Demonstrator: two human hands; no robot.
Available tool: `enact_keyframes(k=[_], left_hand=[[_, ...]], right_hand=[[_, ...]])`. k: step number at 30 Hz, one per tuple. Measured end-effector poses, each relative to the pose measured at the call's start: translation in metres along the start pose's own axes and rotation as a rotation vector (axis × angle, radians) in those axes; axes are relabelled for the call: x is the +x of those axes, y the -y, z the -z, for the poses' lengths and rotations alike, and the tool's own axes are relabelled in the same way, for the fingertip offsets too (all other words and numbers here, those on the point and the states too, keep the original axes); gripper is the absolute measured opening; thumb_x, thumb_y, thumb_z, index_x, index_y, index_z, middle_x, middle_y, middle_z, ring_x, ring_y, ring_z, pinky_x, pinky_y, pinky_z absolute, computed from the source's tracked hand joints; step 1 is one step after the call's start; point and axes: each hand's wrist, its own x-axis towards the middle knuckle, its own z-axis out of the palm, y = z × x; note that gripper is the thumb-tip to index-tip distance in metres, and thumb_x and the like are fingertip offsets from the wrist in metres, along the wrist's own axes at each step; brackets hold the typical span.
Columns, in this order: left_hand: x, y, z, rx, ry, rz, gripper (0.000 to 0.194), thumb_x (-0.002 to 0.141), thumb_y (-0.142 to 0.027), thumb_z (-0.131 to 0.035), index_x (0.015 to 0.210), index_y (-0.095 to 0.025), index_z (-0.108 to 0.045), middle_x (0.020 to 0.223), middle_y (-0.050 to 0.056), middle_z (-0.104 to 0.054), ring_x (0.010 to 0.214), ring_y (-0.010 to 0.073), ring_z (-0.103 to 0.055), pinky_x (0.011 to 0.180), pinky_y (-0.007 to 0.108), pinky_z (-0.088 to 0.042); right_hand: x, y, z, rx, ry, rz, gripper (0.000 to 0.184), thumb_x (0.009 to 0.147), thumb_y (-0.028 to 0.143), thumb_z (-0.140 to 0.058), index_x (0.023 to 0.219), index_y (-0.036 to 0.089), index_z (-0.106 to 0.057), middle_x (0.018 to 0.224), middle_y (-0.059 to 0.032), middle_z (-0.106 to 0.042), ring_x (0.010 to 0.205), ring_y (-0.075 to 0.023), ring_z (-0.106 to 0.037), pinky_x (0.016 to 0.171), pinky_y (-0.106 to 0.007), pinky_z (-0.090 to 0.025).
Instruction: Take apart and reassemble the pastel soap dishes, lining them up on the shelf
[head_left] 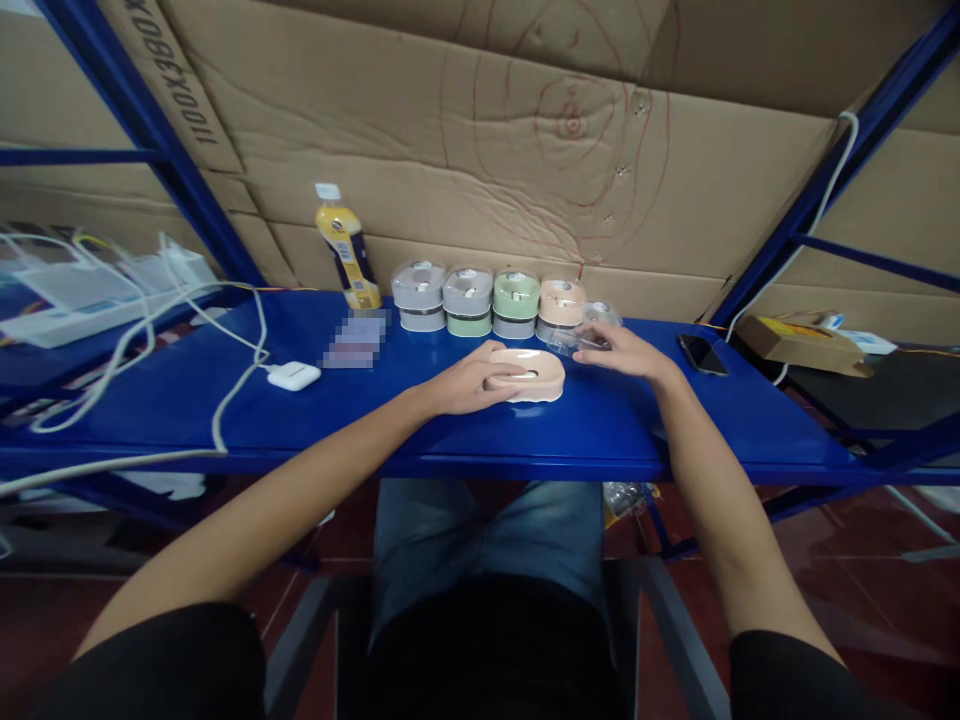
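A pink oval box [541,380] with a dark slot in its top rests on the blue table in front of me. My left hand [476,380] is closed around its left end, fingers lying across the top. My right hand [619,350] has its fingers on a clear plastic lid [564,341], just behind and right of the pink box. Part of another clear piece [602,314] shows behind the right fingers. Along the back stand stacked oval boxes under clear lids: two grey-topped [418,295], a green-topped one [516,300] and a pink-topped one [561,300].
A yellow drink bottle [349,250] stands back left, near a blurred-out packet [356,338]. A white earphone case [294,375] and white cables [225,400] lie on the left. On the right are a phone [703,354] and an open cardboard box [802,345]. Cardboard sheets [360,130] back the table.
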Motion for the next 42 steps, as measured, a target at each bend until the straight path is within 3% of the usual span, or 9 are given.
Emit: enact_keyframes(k=[4, 9, 12, 18, 23, 30, 38, 42], left_hand=[[0.002, 0.000, 0.002, -0.013, -0.021, -0.001, 0.048, 0.107, -0.056, -0.064, 0.139, -0.026, -0.085, 0.137, 0.016, -0.069, 0.140, 0.0370, -0.060, 0.125, 0.061, -0.050], [-0.001, 0.007, 0.020, 0.007, -0.105, 0.073, 0.051, 0.106, -0.059, -0.061, 0.129, -0.022, -0.087, 0.139, 0.016, -0.070, 0.138, 0.0379, -0.063, 0.125, 0.060, -0.050], [-0.008, 0.020, 0.037, 0.059, -0.165, 0.126, 0.053, 0.105, -0.061, -0.059, 0.121, -0.019, -0.087, 0.135, 0.017, -0.069, 0.135, 0.0385, -0.064, 0.122, 0.060, -0.052], [-0.029, 0.050, 0.059, 0.134, -0.132, 0.309, 0.054, 0.098, -0.067, -0.062, 0.108, -0.019, -0.085, 0.123, 0.014, -0.067, 0.127, 0.0373, -0.065, 0.119, 0.058, -0.053], [-0.034, 0.058, 0.057, 0.142, -0.107, 0.376, 0.063, 0.093, -0.076, -0.063, 0.110, -0.019, -0.084, 0.121, 0.013, -0.065, 0.122, 0.0357, -0.066, 0.119, 0.058, -0.053], [-0.032, 0.057, 0.053, 0.125, -0.131, 0.385, 0.068, 0.079, -0.078, -0.079, 0.118, -0.023, -0.080, 0.127, 0.012, -0.070, 0.127, 0.0379, -0.067, 0.120, 0.057, -0.053], [-0.028, 0.052, 0.048, 0.089, -0.150, 0.358, 0.069, 0.080, -0.079, -0.082, 0.120, -0.022, -0.079, 0.137, 0.015, -0.070, 0.135, 0.0397, -0.064, 0.125, 0.061, -0.048], [-0.024, 0.054, 0.046, 0.078, -0.163, 0.333, 0.066, 0.081, -0.076, -0.083, 0.118, -0.021, -0.080, 0.133, 0.015, -0.071, 0.137, 0.0400, -0.063, 0.124, 0.061, -0.049]], right_hand=[[0.001, -0.012, 0.007, -0.014, 0.013, -0.081, 0.083, 0.066, 0.068, -0.094, 0.133, 0.023, -0.074, 0.123, -0.0123, -0.078, 0.115, -0.0395, -0.074, 0.106, -0.057, -0.061], [0.002, -0.014, 0.007, -0.025, -0.006, -0.128, 0.089, 0.062, 0.065, -0.096, 0.137, 0.021, -0.074, 0.124, -0.0143, -0.078, 0.116, -0.0393, -0.075, 0.105, -0.055, -0.063], [0.002, -0.014, 0.005, -0.035, 0.038, -0.104, 0.089, 0.060, 0.059, -0.099, 0.137, 0.021, -0.076, 0.128, -0.0152, -0.079, 0.120, -0.0404, -0.074, 0.107, -0.054, -0.063], [0.003, -0.018, 0.001, -0.006, 0.090, -0.082, 0.098, 0.053, 0.056, -0.103, 0.141, 0.023, -0.075, 0.134, -0.0148, -0.079, 0.128, -0.0431, -0.073, 0.113, -0.056, -0.060], [0.004, -0.021, 0.001, -0.027, 0.092, -0.043, 0.092, 0.060, 0.053, -0.101, 0.142, 0.020, -0.075, 0.136, -0.0164, -0.080, 0.126, -0.0431, -0.074, 0.111, -0.055, -0.061], [0.005, -0.023, -0.001, -0.027, 0.099, -0.009, 0.088, 0.061, 0.055, -0.102, 0.140, 0.027, -0.077, 0.136, -0.0137, -0.081, 0.127, -0.0446, -0.076, 0.114, -0.065, -0.062], [0.005, -0.020, -0.003, -0.017, 0.118, -0.100, 0.111, 0.058, 0.058, -0.105, 0.156, 0.022, -0.068, 0.150, -0.0194, -0.075, 0.138, -0.0449, -0.072, 0.123, -0.064, -0.055], [0.006, -0.024, -0.004, -0.009, 0.117, -0.079, 0.112, 0.058, 0.056, -0.106, 0.158, 0.023, -0.067, 0.152, -0.0188, -0.075, 0.138, -0.0441, -0.072, 0.123, -0.065, -0.055]])
